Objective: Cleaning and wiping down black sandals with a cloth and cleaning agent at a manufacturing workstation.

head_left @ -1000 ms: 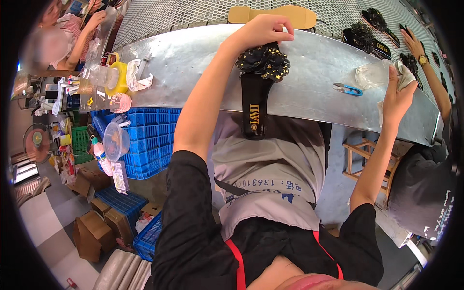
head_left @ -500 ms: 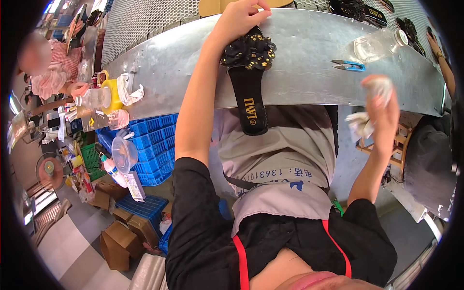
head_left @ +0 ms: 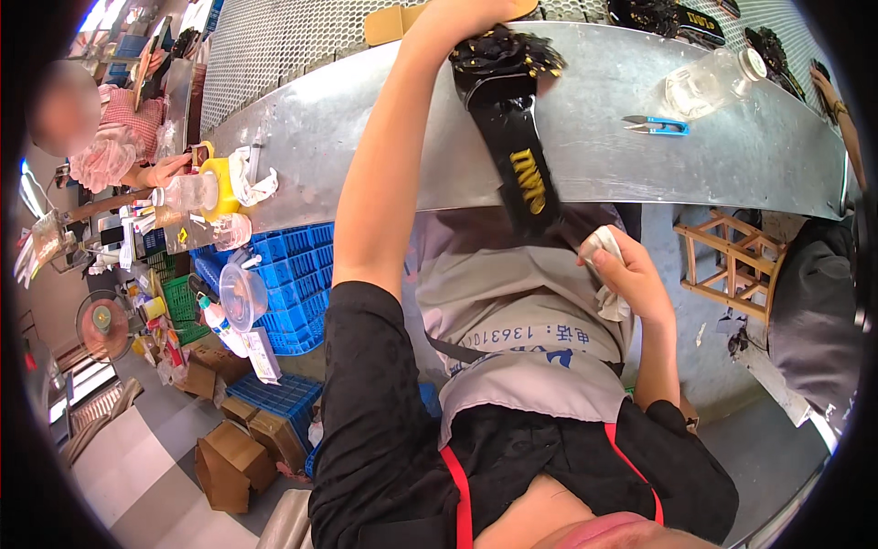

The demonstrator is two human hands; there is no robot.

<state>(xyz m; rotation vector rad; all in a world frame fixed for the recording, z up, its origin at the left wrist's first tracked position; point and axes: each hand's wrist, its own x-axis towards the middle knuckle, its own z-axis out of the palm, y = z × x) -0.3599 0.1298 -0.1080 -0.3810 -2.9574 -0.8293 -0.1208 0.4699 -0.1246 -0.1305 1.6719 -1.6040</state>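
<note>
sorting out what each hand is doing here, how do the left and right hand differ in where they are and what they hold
The left hand reaches far up onto the metal table, at the decorated end of the black strap; the right hand sits low by the apron, below the table edge. The left presses on the strap; the right grips a white cloth. Both are bare.

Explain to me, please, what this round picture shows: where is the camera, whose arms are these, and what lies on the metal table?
The camera sits on a person's head and looks down, so the picture is round and bent at its rim. Both bare arms belong to that person. The left hand reaches far over the metal table and presses on a black strap with gold trim, which hangs over the table's near edge. The right hand holds a white cloth in its grip, close to the strap's lower end. On the table also lie a clear bottle and small blue snips.
</note>
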